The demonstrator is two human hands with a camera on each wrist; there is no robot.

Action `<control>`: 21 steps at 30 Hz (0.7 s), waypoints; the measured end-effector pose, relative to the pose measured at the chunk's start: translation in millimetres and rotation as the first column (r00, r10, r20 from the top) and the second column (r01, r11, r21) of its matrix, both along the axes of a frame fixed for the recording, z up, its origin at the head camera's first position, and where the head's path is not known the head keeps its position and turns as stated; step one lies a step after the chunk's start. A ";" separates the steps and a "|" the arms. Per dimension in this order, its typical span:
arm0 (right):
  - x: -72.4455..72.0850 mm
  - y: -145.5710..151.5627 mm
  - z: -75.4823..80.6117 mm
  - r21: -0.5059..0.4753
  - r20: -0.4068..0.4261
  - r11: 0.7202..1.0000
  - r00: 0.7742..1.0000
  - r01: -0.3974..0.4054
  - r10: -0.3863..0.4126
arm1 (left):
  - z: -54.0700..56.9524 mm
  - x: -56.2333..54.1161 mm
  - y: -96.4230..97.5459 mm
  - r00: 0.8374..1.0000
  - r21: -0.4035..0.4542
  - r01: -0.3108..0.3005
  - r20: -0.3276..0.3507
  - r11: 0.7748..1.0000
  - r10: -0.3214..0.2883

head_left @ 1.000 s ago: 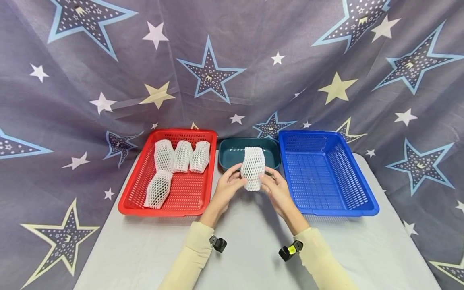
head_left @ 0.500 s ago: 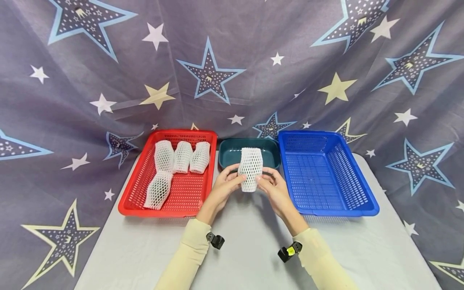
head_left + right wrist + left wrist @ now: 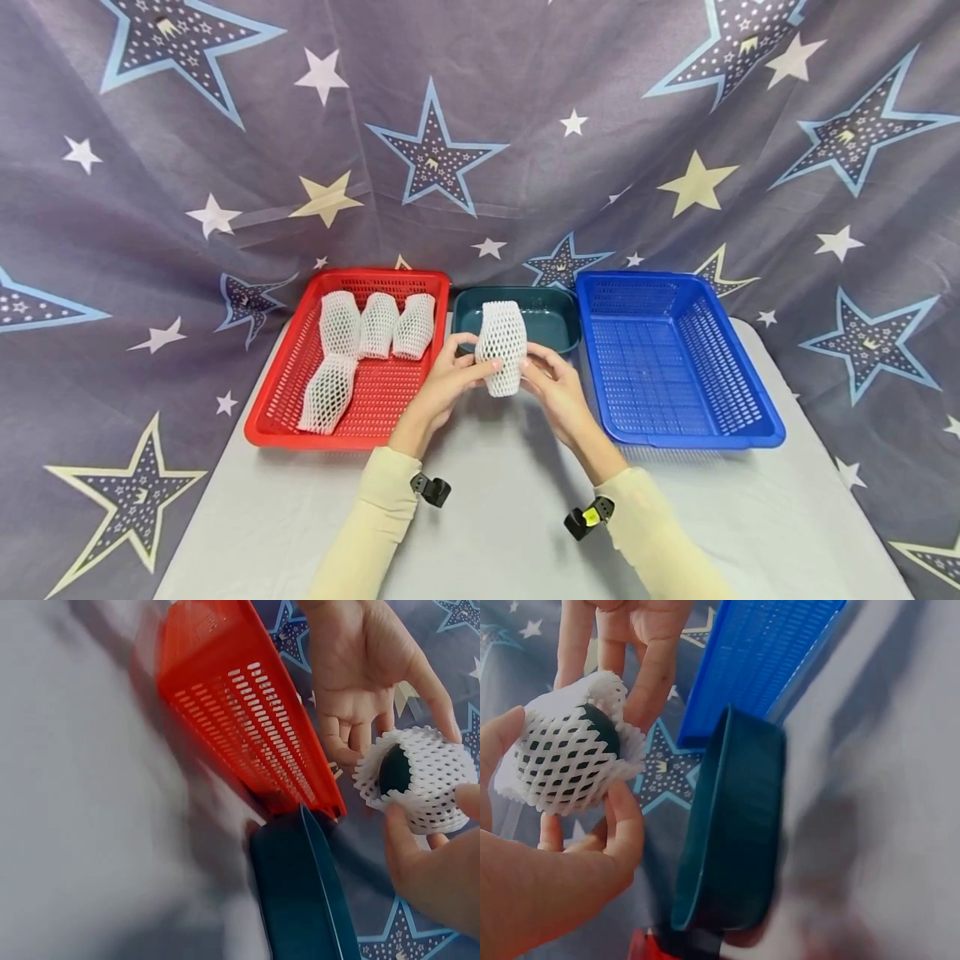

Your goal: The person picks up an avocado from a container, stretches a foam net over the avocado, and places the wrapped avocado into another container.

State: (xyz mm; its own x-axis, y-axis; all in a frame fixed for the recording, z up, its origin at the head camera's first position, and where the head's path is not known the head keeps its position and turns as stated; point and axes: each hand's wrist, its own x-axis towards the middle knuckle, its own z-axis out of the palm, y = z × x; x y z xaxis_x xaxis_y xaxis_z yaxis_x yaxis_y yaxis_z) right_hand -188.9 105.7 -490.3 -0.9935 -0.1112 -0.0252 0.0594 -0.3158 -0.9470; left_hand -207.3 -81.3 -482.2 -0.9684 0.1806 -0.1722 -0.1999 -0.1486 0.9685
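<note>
A white foam net sleeve (image 3: 502, 348) is held up between both hands, in front of the dark green tray (image 3: 553, 321). Through its open end in the left wrist view shows a dark green, smooth, rounded thing (image 3: 602, 727). My left hand (image 3: 441, 388) grips the sleeve from the left, its thumb across the near side. From the right, my right hand (image 3: 558, 396) holds it between thumb and fingers. In the right wrist view the sleeve (image 3: 439, 776) wraps most of the dark green thing (image 3: 394, 769). Several similar white net sleeves (image 3: 327, 393) lie in the red basket (image 3: 386, 400).
The red basket stands left of the tray and a blue basket (image 3: 637, 375) stands right of it, all on a pale-covered table (image 3: 495, 517). Behind them hangs a grey curtain (image 3: 525, 67) with stars.
Both hands have shifted left with the net sleeve, moving it toward the red basket's side. The sleeve has turned slightly between the fingers. Baskets and tray have stayed put.
</note>
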 end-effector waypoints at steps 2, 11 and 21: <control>-0.9 -5.7 1.7 -0.002 -0.003 1.000 1.000 -0.013 0.013 | 3.8 -0.7 -5.1 1.000 -0.037 -0.009 0.004 0.999 0.010; -3.9 -37.5 13.3 0.027 -0.014 0.999 0.999 -0.034 0.034 | 27.4 -2.0 -38.7 1.000 -0.160 0.022 0.018 0.987 -0.019; -7.1 -69.9 18.6 0.124 -0.011 0.986 0.993 -0.113 0.115 | 45.1 -1.1 -78.2 0.998 -0.374 0.066 0.020 0.925 -0.064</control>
State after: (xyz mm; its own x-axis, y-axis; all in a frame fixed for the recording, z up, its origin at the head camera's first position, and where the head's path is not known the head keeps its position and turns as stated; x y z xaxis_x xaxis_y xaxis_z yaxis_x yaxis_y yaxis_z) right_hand -196.0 35.8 -471.8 -0.9749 -0.2210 -0.0277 0.0707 -0.1889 -0.9795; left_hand -208.4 -159.5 -437.0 -0.9552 0.1640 -0.2464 -0.2040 0.2384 0.9495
